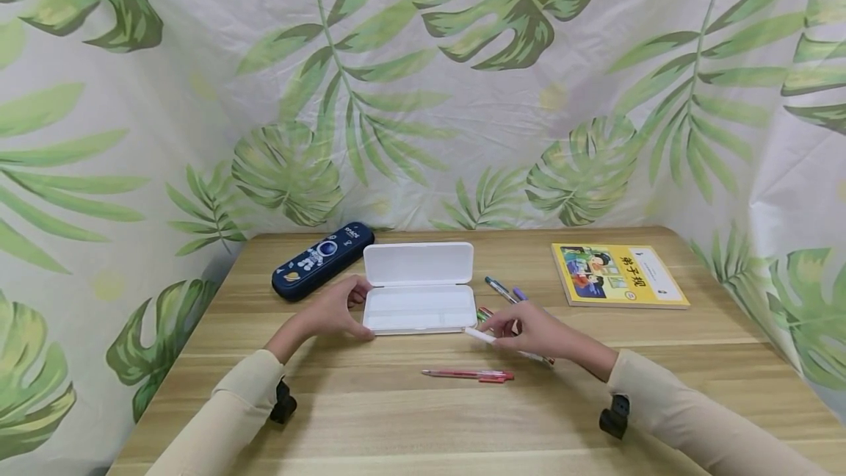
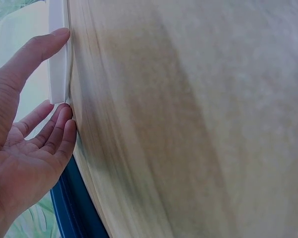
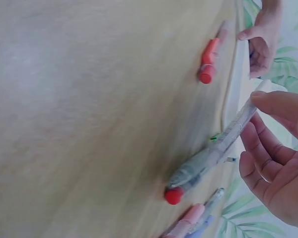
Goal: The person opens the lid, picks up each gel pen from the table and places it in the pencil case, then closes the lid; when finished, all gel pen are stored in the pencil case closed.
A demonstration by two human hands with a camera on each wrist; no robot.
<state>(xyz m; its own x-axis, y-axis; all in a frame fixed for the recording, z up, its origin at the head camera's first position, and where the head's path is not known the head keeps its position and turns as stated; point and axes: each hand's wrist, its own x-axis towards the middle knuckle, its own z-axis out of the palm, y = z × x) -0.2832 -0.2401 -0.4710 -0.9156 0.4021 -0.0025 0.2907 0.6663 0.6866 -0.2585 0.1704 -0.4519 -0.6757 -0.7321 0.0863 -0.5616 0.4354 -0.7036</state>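
Note:
A white pencil case (image 1: 419, 308) lies on the wooden table with its lid (image 1: 419, 264) raised at the back. My left hand (image 1: 335, 308) holds the case at its left end, thumb on the front edge and fingers round the left side. In the left wrist view the thumb (image 2: 52, 42) presses against the white wall of the case. Thumb and fingers of my right hand (image 1: 532, 330) pinch a white pen (image 3: 234, 130) with a red end, its other end close over the case's front right corner. In front lies a red pen (image 1: 466, 374).
Beyond my right hand lie a teal pen (image 1: 499, 289), a purple pen (image 1: 519, 293) and some green and red ones, partly hidden. A dark blue astronaut pencil case (image 1: 322, 261) sits at the back left. At the right is a yellow book (image 1: 620, 276). Leaf-patterned cloth hangs behind.

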